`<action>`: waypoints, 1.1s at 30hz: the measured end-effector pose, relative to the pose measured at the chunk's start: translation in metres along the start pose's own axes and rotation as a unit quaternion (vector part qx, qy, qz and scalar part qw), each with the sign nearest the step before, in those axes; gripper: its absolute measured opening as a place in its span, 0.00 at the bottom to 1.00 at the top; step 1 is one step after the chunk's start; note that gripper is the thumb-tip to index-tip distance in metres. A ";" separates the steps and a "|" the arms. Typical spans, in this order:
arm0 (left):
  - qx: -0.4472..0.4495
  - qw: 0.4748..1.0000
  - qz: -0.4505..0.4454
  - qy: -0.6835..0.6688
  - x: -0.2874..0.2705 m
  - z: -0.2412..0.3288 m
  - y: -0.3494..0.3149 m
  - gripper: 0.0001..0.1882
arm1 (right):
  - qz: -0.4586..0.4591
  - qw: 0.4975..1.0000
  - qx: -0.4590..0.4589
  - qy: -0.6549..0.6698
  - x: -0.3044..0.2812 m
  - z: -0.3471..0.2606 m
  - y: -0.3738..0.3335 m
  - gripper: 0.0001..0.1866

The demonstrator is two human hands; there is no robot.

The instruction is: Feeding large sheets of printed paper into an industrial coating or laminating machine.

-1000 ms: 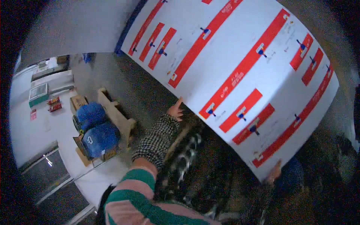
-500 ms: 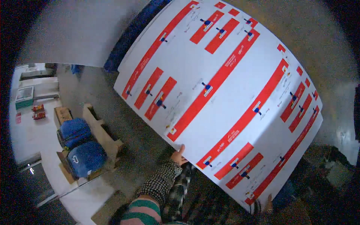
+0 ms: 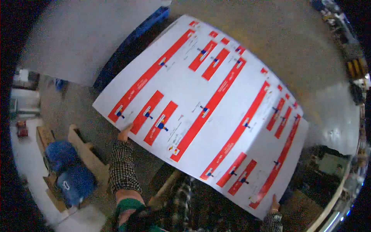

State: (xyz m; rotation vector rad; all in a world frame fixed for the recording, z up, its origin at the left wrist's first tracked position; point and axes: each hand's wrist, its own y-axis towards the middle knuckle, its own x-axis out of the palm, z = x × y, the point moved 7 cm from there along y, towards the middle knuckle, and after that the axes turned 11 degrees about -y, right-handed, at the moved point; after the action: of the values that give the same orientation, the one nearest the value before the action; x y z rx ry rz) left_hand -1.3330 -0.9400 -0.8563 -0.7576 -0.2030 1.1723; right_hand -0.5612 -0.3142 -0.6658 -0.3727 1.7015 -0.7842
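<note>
Farther left along the near edge of the sheet (image 3: 185, 96), the left hand (image 3: 125, 133) has shifted since half a second ago; it was beside the middle long red strip and is now between the leftmost long strip and the first short one. More of the far edge also shows now.

The left forearm reaches up from the near side, nearly straight, in a checked sleeve (image 3: 123, 170) over a green and pink cuff. One digit of this hand points forward at the edge; the rest is too blurred to make out, so I cannot tell whether its grip is pinching the sheet or only resting against it. The right hand (image 3: 274, 203) is at the near right corner, fingertip upward, its wrist in a checked cuff; I cannot tell how its grip is closed either.

White with red strips, the sheet lies ahead of both hands, slanting from far left to near right and bowed by the lens. It touches the left grip just in from its left corner, and the right grip by its right corner.

Left of the left forearm, blue bundles (image 3: 75, 187) sit in a carton (image 3: 54, 193).
</note>
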 end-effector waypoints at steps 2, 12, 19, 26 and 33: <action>0.344 0.905 -0.081 -0.237 -0.027 0.048 -0.056 0.32 | -0.001 1.000 -0.021 0.011 -0.021 -0.042 -0.043 0.36; 0.491 0.781 -0.058 0.382 0.085 0.365 -0.242 0.15 | 0.119 0.986 -0.094 -0.070 -0.254 -0.229 -0.341 0.39; 0.263 0.963 -0.031 -0.051 0.119 0.557 -0.271 0.15 | 0.075 0.974 -0.178 -0.115 -0.342 -0.239 -0.418 0.40; 0.480 0.856 -0.158 0.105 0.090 0.533 -0.210 0.12 | 0.070 0.976 -0.195 -0.065 -0.330 -0.170 -0.410 0.33; 0.338 0.933 -0.035 -0.116 0.154 0.576 -0.475 0.19 | 0.145 0.974 -0.172 0.023 -0.341 -0.056 -0.485 0.31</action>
State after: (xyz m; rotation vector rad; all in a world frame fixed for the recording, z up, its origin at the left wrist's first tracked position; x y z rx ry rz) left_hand -1.2097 -0.6404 -0.1664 -0.0042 -0.0120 1.1610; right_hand -0.5932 -0.4378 -0.0843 -0.3327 1.8861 -0.2851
